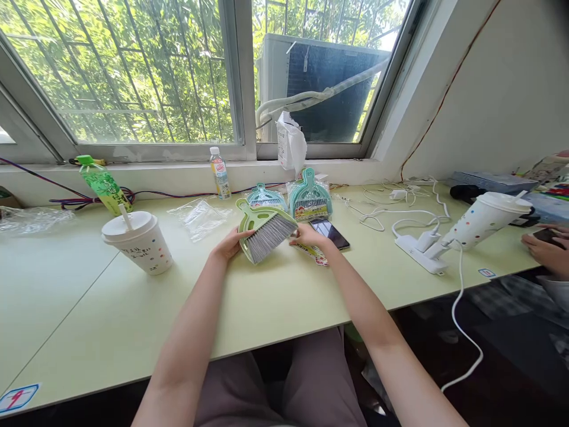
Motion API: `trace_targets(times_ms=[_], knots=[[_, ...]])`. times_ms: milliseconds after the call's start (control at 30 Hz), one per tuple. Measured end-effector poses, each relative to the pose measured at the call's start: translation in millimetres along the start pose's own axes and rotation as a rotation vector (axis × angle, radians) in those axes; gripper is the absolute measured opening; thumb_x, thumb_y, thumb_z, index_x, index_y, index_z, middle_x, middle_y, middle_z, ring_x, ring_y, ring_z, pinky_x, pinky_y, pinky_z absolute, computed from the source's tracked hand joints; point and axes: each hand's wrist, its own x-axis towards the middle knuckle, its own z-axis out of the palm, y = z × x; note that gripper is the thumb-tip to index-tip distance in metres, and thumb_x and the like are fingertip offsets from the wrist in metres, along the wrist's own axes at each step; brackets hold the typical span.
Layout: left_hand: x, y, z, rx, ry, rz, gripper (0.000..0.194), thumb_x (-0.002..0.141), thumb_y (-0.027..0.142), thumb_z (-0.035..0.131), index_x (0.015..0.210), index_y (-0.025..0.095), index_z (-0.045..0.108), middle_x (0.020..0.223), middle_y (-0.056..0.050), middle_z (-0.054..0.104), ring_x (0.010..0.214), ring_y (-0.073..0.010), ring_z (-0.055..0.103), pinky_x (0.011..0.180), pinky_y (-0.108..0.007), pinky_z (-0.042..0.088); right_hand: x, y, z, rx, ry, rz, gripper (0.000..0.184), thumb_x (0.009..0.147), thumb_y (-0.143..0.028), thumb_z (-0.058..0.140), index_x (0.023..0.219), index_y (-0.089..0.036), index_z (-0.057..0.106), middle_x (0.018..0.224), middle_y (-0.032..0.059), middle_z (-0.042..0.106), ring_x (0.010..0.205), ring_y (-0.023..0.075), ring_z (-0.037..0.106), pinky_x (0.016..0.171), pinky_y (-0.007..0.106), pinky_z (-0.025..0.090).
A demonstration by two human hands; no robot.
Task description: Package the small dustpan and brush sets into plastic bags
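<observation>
The left hand (229, 244) and right hand (306, 235) grip opposite sides of a green brush-and-dustpan set (271, 237), probably to steady it, tilted over the worktop (275, 302). A printed card (316, 255) shows below the right hand. Beyond, a phone (334, 234) lies near two wrapped sets (310, 198), apparently pushed back beyond the arms' way.

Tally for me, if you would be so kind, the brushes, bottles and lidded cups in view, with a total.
Brushes: 3
Bottles: 2
Lidded cups: 2
Total: 7
</observation>
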Motion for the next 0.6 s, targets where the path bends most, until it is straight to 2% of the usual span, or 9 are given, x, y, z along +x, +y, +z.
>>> trace_targets(times_ms=[100,233,400,500,600], knots=[[3.6,-1.6,-2.2,-0.010,0.053,0.015,0.052,0.064,0.028,0.079,0.112,0.019,0.061,0.107,-0.009,0.067,0.088,-0.0199,0.067,0.076,-0.028,0.055,0.8,-1.7,2.8,-0.006,-0.116,0.006,0.014,0.070,-0.024,0.074,0.082,-0.017,0.073,0.080,0.0015,0.070,0.072,0.0130,0.062,0.063,0.020,0.043],[5.8,-3.2,-2.7,0.002,0.051,0.013,0.050,0.065,0.029,0.078,0.111,0.019,0.061,0.108,-0.009,0.067,0.090,-0.0202,0.067,0.079,-0.029,0.054,1.0,-3.4,2.5,-0.116,-0.092,0.068,0.006,0.074,-0.024,0.070,0.076,-0.019,0.072,0.077,0.0012,0.070,0.071,0.0130,0.062,0.064,0.021,0.044],[8.5,-4.6,-4.3,0.005,0.093,-0.003,0.049,0.064,0.030,0.077,0.109,0.018,0.061,0.103,-0.008,0.067,0.082,-0.0180,0.067,0.073,-0.027,0.054,0.7,-3.2,-0.1,-0.148,-0.053,0.048,0.005,0.076,-0.021,0.068,0.080,-0.019,0.071,0.087,0.0035,0.071,0.081,0.0149,0.063,0.069,0.021,0.045],[9.1,-5.0,-4.3,-0.009,0.127,-0.026,0.045,0.063,0.030,0.077,0.104,0.017,0.062,0.097,-0.008,0.067,0.076,-0.0169,0.066,0.070,-0.027,0.054,-0.1,-2.9,-3.0,-0.055,-0.092,0.015,0.006,0.077,-0.019,0.066,0.079,-0.018,0.072,0.086,0.0040,0.071,0.082,0.0154,0.063,0.069,0.022,0.045],[9.7,-5.2,-4.0,-0.024,0.161,-0.029,0.045,0.062,0.029,0.077,0.103,0.017,0.062,0.096,-0.007,0.067,0.077,-0.0176,0.066,0.070,-0.028,0.055,-3.6,-7.6,-6.3,0.178,-0.248,-0.028,0.014,0.077,-0.022,0.065,0.087,-0.018,0.073,0.085,0.0034,0.070,0.078,0.0137,0.061,0.066,0.021,0.045]])
